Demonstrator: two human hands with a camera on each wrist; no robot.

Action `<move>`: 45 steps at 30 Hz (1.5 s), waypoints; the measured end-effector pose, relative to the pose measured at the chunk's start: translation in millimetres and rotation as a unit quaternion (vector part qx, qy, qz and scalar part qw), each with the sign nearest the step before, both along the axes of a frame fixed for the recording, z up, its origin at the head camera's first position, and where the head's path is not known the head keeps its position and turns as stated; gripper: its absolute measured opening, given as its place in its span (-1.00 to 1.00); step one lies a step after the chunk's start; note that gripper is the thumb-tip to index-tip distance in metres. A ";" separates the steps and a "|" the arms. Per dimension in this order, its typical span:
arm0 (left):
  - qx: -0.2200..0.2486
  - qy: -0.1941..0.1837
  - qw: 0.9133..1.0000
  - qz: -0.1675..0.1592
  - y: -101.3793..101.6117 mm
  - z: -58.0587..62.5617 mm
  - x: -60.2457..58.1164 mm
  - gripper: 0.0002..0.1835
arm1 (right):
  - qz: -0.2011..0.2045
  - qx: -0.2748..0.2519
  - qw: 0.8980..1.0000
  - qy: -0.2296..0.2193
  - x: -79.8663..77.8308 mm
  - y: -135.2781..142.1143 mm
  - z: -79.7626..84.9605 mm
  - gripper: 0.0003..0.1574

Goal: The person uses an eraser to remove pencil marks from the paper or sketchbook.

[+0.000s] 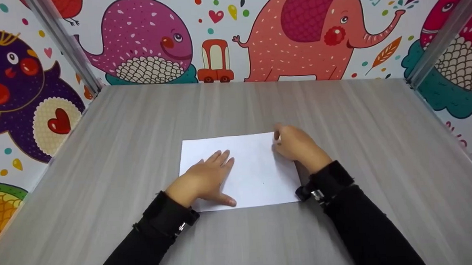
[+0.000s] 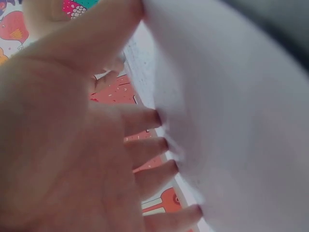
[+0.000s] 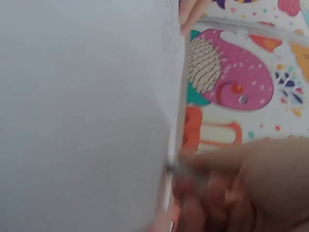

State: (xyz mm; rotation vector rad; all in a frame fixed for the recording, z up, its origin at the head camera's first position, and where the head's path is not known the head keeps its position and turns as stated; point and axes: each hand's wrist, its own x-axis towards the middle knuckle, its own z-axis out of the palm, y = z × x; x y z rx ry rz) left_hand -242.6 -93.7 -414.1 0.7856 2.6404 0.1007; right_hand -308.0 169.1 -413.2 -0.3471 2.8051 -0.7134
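Note:
A white sheet of paper (image 1: 254, 168) lies on the table in the head view. On its left half my left hand (image 1: 206, 180) rests with spread fingers, pressing it down. The left wrist view shows the fingertips of that hand (image 2: 96, 145) touching the paper (image 2: 231, 121). Over the paper's upper right corner is my right hand (image 1: 297, 145), fingers curled. In the right wrist view the right hand (image 3: 217, 193) pinches a small greyish thing (image 3: 181, 171) with a dark tip at the paper (image 3: 87, 116); blur hides its kind. The hand covers the corner.
The grey wood-grain table (image 1: 241, 241) extends around the paper. Upright panels printed with cartoon animals (image 1: 307, 32) border its back and sides. Metal posts (image 1: 68, 48) stand at the back corners. Both wrists wear black straps (image 1: 331, 180).

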 end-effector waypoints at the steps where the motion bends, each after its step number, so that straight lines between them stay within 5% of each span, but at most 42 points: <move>1: -0.001 -0.001 1.000 0.000 -0.1 -0.2 0.1 0.29 | -0.013 -0.014 1.000 -0.011 -0.5 -0.5 -0.7 -0.80; 5: -0.002 0.000 1.000 0.003 -0.2 0.1 0.0 0.29 | 0.000 -0.103 0.991 -0.090 0.1 -5.5 -0.6 -0.75; 10: 0.000 -0.003 1.000 0.003 -0.2 0.4 -0.4 0.29 | 0.040 -0.153 0.980 -0.123 4.3 -15.6 1.4 -0.84; 14: -0.001 -0.003 1.000 0.000 -0.2 0.0 -0.7 0.29 | 0.031 -0.171 0.977 -0.120 2.7 -15.2 -0.5 -0.89; 20: -0.010 -0.001 1.000 -0.021 1.5 1.1 0.5 0.28 | 0.000 -0.139 0.986 -0.089 -0.1 -13.6 -4.9 -0.82; 29: -0.004 -0.001 1.000 -0.024 3.8 0.5 2.4 0.28 | 0.058 -0.109 0.989 -0.086 0.6 -14.0 -6.9 -0.85; 45: -0.010 -0.010 1.000 -0.028 5.7 1.8 2.0 0.29 | 0.035 -0.106 0.991 -0.066 0.9 -14.5 -5.9 -0.83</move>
